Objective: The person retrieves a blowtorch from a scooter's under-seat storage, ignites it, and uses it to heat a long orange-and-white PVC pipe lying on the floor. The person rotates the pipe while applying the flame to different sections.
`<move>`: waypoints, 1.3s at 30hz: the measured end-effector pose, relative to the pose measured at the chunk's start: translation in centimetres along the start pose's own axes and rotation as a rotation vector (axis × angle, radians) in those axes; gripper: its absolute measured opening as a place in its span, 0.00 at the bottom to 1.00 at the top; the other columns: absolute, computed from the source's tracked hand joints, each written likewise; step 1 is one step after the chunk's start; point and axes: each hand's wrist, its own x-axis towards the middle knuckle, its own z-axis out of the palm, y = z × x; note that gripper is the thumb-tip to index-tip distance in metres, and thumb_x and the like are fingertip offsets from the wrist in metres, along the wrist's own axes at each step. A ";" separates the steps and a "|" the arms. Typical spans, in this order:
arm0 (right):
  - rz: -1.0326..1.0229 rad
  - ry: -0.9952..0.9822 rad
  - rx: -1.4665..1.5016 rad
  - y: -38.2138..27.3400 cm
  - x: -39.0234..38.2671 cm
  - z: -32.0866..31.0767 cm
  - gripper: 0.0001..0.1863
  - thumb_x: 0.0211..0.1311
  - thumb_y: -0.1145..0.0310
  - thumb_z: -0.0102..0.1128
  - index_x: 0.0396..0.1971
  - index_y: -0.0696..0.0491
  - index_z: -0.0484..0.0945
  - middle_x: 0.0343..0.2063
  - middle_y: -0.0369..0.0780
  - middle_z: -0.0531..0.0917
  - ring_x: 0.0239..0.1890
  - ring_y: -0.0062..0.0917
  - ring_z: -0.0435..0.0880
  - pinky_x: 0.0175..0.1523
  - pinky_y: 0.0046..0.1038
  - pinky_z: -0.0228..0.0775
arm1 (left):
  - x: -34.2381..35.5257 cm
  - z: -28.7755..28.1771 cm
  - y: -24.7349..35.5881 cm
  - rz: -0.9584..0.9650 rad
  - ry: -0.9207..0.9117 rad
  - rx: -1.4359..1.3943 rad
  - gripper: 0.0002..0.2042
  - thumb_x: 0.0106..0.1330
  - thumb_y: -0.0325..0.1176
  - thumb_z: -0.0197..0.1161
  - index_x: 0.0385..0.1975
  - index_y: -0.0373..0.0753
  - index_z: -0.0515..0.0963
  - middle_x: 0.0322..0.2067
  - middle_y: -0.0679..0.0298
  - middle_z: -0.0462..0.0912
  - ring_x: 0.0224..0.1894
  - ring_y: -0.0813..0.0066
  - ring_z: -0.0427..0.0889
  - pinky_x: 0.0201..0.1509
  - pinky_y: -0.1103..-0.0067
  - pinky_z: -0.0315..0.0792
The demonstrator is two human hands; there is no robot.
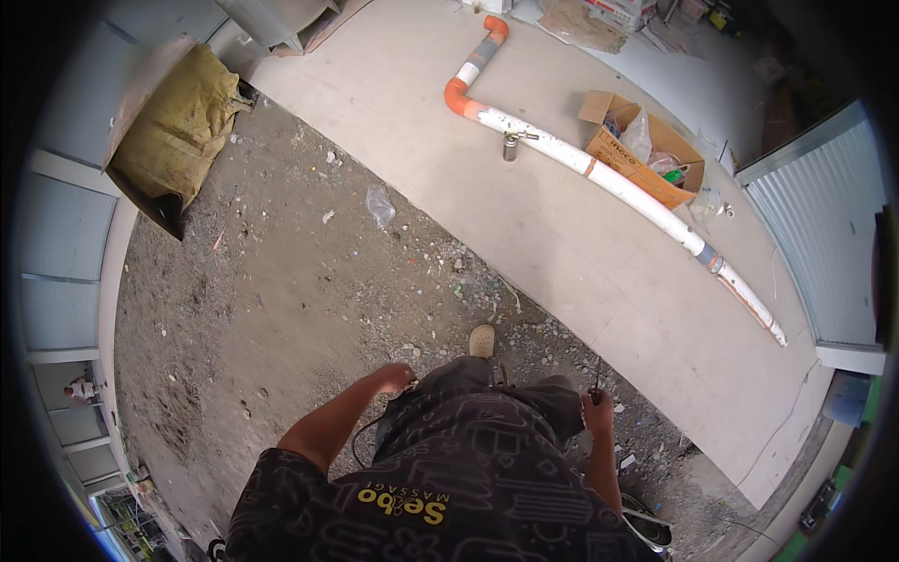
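Observation:
My left hand (394,377) hangs beside my left thigh with its fingers curled. What it holds, if anything, is hidden, though a dark cable (360,438) loops close to it. At my right thigh, my right hand (597,412) is closed around a small dark thing with a thin rod (597,374) pointing forward. Ahead, a long white pipe (609,184) with orange elbows (456,96) lies across the concrete slab, apart from both hands. A small metallic canister with a nozzle (510,148) stands against its near side.
An open cardboard box (646,170) with plastic bags sits behind the pipe. The slab edge (440,228) runs diagonally between concrete (581,272) and gravelly dirt (253,309). Far left, a yellowish sheet (192,126) leans upright. A clear plastic scrap (380,206) lies on the dirt.

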 end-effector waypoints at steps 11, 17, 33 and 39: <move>-0.639 -0.652 0.014 -48.2 15.9 13.8 0.40 0.66 0.66 0.69 0.73 0.60 0.60 0.43 0.53 0.88 0.47 0.43 0.89 0.54 0.35 0.79 | 14.9 -34.6 14.9 0.408 0.312 -1.443 0.28 0.82 0.53 0.51 0.62 0.31 0.76 0.53 0.56 0.84 0.56 0.67 0.82 0.63 0.70 0.73; -0.085 -0.677 0.474 -58.8 43.3 25.9 0.32 0.70 0.56 0.70 0.62 0.63 0.72 0.42 0.43 0.87 0.41 0.28 0.88 0.51 0.28 0.81 | 23.9 -49.9 0.7 -0.004 0.612 -1.740 0.24 0.83 0.51 0.49 0.49 0.33 0.79 0.33 0.61 0.86 0.33 0.71 0.86 0.42 0.73 0.82; 0.816 0.271 0.805 -53.9 80.3 43.5 0.22 0.71 0.48 0.65 0.41 0.55 0.81 0.31 0.38 0.82 0.32 0.24 0.82 0.42 0.32 0.84 | 42.9 -76.2 -9.0 -0.240 0.098 -0.931 0.23 0.75 0.55 0.63 0.38 0.37 0.89 0.21 0.65 0.80 0.24 0.78 0.77 0.32 0.77 0.71; 0.352 -0.121 0.183 -58.6 77.9 43.3 0.23 0.74 0.51 0.62 0.45 0.61 0.81 0.36 0.41 0.86 0.33 0.24 0.86 0.39 0.28 0.84 | 50.2 -83.3 -11.4 0.041 0.190 -0.556 0.20 0.71 0.53 0.62 0.41 0.42 0.89 0.34 0.55 0.89 0.39 0.54 0.88 0.47 0.63 0.80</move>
